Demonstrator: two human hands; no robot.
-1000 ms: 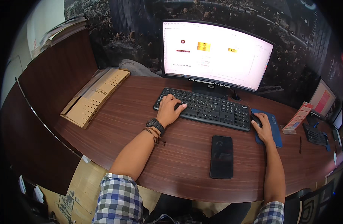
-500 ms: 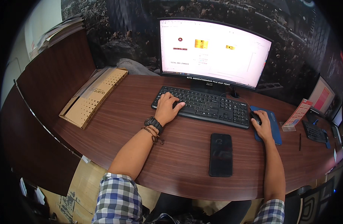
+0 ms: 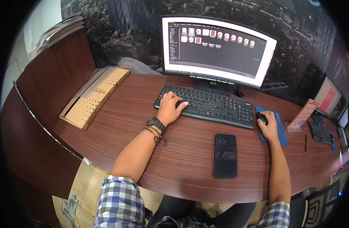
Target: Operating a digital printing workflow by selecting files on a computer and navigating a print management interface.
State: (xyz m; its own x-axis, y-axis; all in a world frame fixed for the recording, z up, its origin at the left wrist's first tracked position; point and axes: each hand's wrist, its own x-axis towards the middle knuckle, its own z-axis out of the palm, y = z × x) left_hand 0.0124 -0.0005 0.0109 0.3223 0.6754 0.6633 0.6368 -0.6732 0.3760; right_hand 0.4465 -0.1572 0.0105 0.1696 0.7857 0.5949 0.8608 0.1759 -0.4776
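Note:
My left hand [image 3: 169, 109] rests on the left end of a black keyboard [image 3: 206, 113], fingers spread over the keys and thumb stretched to the right. A dark watch [image 3: 156, 124] and beaded bracelets circle that wrist. On a blue mouse pad [image 3: 279, 131], my right hand [image 3: 270, 127] is wrapped over a black computer mouse [image 3: 262, 118]. Behind the keyboard stands a wide monitor [image 3: 220, 62], its screen showing a dark file window with rows of icons over a white page. A black phone [image 3: 225, 156] lies face up between my forearms.
A flat brown cardboard box [image 3: 94, 99] lies at the desk's left, by a dark wooden partition [image 3: 60, 72] with stacked papers [image 3: 62, 28] above. To the right are a red-and-white card stand [image 3: 303, 115], a pen [image 3: 305, 143], a second keyboard [image 3: 320, 132] and another screen [image 3: 328, 95].
A dark file window has opened on the monitor over the white page. My right hand has shifted slightly rightward with the mouse, while my left hand stays on the keys.

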